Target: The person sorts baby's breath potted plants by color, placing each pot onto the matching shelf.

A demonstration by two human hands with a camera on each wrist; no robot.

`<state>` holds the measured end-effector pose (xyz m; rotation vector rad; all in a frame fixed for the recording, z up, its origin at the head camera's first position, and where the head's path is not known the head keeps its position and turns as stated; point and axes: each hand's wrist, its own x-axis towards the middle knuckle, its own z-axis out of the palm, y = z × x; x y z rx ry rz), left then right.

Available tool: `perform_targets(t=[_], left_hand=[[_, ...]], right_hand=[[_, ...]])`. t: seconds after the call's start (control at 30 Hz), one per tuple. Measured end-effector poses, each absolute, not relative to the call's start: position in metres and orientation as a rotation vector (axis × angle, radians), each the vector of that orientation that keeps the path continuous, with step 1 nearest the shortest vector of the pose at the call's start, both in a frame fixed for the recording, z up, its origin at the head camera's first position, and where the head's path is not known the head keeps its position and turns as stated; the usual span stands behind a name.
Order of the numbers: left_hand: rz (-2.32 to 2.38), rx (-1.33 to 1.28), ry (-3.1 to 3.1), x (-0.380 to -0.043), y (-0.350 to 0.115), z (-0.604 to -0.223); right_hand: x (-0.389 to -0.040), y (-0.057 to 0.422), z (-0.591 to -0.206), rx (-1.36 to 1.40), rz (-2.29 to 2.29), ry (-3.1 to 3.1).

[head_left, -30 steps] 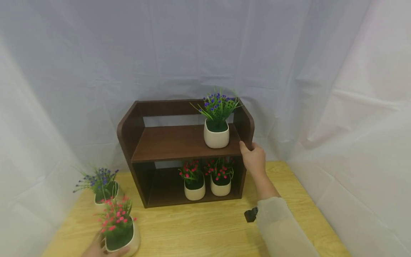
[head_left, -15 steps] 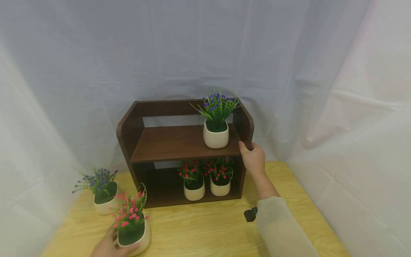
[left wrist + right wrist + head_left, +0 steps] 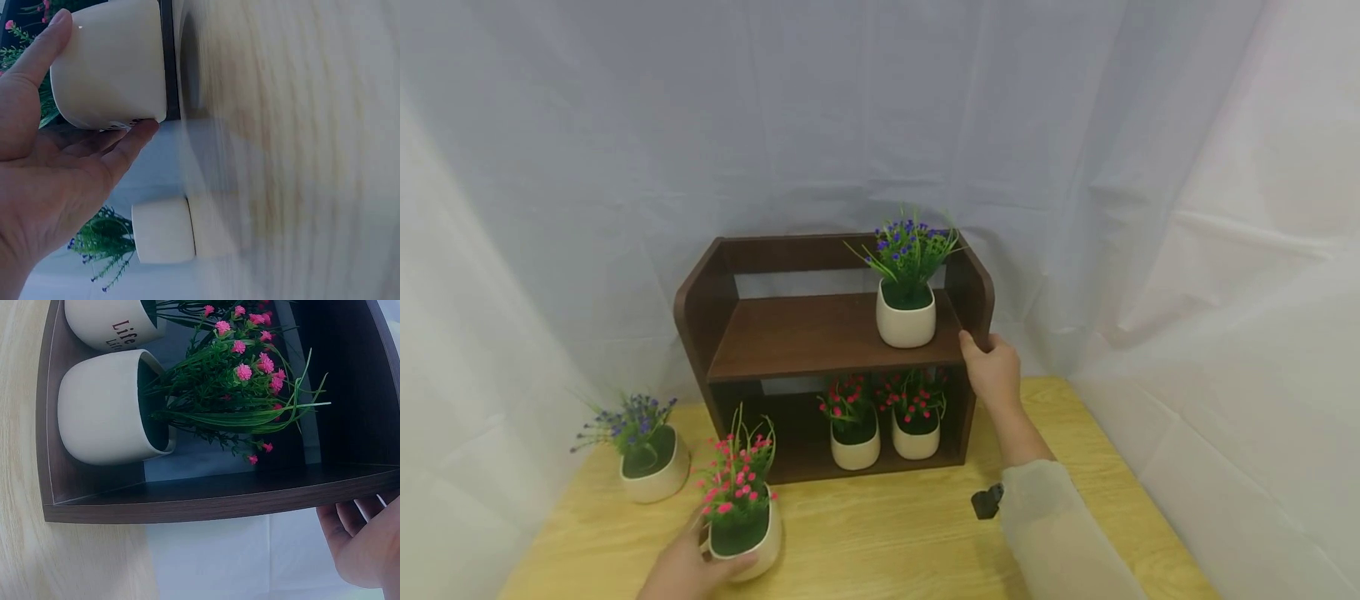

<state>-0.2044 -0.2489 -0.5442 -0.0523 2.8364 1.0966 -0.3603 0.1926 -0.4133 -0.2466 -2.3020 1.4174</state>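
Observation:
My left hand (image 3: 685, 562) grips a white potted plant (image 3: 771, 540) with pink flowers, thumb on one side and fingers round the other. In the left wrist view this pot (image 3: 112, 65) hangs close over the tabletop, its dark reflection or shadow beside it. My right hand (image 3: 996, 377) holds the right side panel of a dark brown two-tier shelf (image 3: 797, 333), its thumb at the front edge of the upper board. A potted plant with purple flowers (image 3: 906, 321) stands at the right of the upper tier. Below it, two pink-flowered pots (image 3: 855, 450) (image 3: 916, 440) stand side by side.
Another purple-flowered pot (image 3: 655, 479) stands on the light wooden table (image 3: 880, 542), left of the shelf. A small black object (image 3: 986, 502) shows beside my right sleeve (image 3: 1060, 533). Pale sheeting (image 3: 850, 108) hangs behind and at both sides.
My left hand has carried the pink-flowered pot rightward and a little forward, toward the shelf's lower left front. The right hand keeps its hold on the side panel, and the shelf stays in place.

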Motion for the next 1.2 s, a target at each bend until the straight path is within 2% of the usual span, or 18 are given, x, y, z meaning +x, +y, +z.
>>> perform_targets(t=[0.4, 0.87, 1.2], left_hand=[[1.243, -0.049, 2.793, -0.227, -0.218, -0.532], [1.222, 0.032, 2.895, -0.256, -0.205, -0.548], [1.282, -0.021, 2.852, -0.273, -0.196, -0.547]], right_hand=[[-0.359, 0.192, -0.413, -0.245, 1.423, -2.307], [-0.359, 0.192, -0.412, -0.245, 1.418, -2.299], [-0.36, 0.193, -0.413, -0.242, 1.419, -2.296]])
